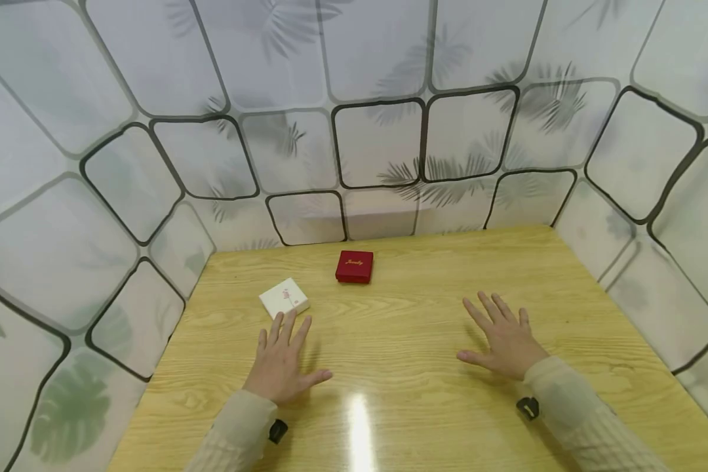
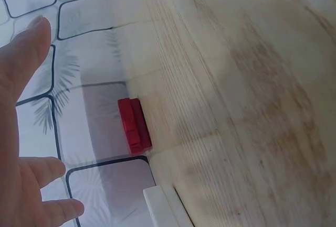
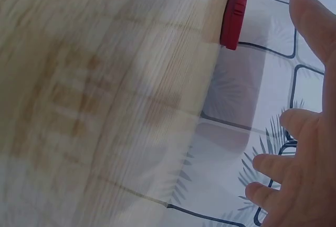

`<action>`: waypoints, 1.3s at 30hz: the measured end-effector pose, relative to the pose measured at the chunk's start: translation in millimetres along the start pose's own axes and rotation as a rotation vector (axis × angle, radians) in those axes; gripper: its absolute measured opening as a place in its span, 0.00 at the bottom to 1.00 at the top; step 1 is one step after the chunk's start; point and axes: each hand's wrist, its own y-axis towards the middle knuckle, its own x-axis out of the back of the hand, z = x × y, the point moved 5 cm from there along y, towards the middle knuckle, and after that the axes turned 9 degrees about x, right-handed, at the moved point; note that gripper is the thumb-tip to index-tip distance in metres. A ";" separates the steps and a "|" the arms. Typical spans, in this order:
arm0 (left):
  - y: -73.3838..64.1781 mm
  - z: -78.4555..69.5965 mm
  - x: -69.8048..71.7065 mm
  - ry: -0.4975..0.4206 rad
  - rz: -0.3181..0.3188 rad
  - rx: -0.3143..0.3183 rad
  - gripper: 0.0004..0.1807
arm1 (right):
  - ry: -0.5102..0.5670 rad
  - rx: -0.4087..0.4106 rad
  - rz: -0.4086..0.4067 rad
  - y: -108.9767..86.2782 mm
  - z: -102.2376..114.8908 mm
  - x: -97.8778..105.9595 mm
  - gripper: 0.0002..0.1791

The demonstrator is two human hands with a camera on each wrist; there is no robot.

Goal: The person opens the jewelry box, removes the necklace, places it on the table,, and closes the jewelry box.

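In the head view my left hand is spread above the wooden table, its fingertips overlapping the near edge of a white box with pink print. My right hand is spread too, palm down over the right half of the table. Neither hand holds anything. Farther back lies a small dark-red box with gold lettering on its lid. The left wrist view shows the red box and a corner of the white box; the right wrist view has the red box beyond the fingers.
The light wooden table ends at a patterned curtain at the back, with similar panels on both sides. Dark straps show under both cream sleeves. A bright reflection lies on the table between the arms.
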 end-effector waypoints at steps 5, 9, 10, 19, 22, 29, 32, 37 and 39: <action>0.3 -0.9 0.9 0.015 -0.016 -0.018 0.60 | 0.005 -0.004 0.004 -0.9 1.3 -0.2 0.58; 1.7 -1.4 1.2 0.012 -0.026 -0.025 0.60 | 0.003 -0.009 0.002 -1.0 2.3 1.7 0.58; 2.0 -1.4 1.4 0.010 -0.028 -0.025 0.60 | 0.003 -0.011 0.003 -0.8 2.5 1.9 0.58; 7.8 -5.3 2.7 -0.010 -0.063 -0.064 0.62 | -0.011 0.008 -0.030 2.1 3.4 6.0 0.57; 10.3 -6.3 4.3 -0.022 -0.067 -0.073 0.62 | -0.009 0.015 -0.033 6.4 3.5 7.3 0.57; 19.2 -12.1 8.0 -0.054 -0.049 -0.095 0.62 | -0.002 0.034 -0.016 18.9 7.0 11.8 0.57; 25.0 -15.4 9.0 -0.089 -0.034 -0.096 0.62 | 0.005 0.044 -0.017 24.3 10.5 14.0 0.57; 35.2 -20.0 9.1 -0.143 -0.017 -0.094 0.61 | 0.028 0.053 -0.001 34.1 16.8 16.1 0.57; 38.9 -21.3 8.5 -0.160 -0.011 -0.090 0.61 | 0.034 0.060 0.002 38.4 19.0 16.7 0.57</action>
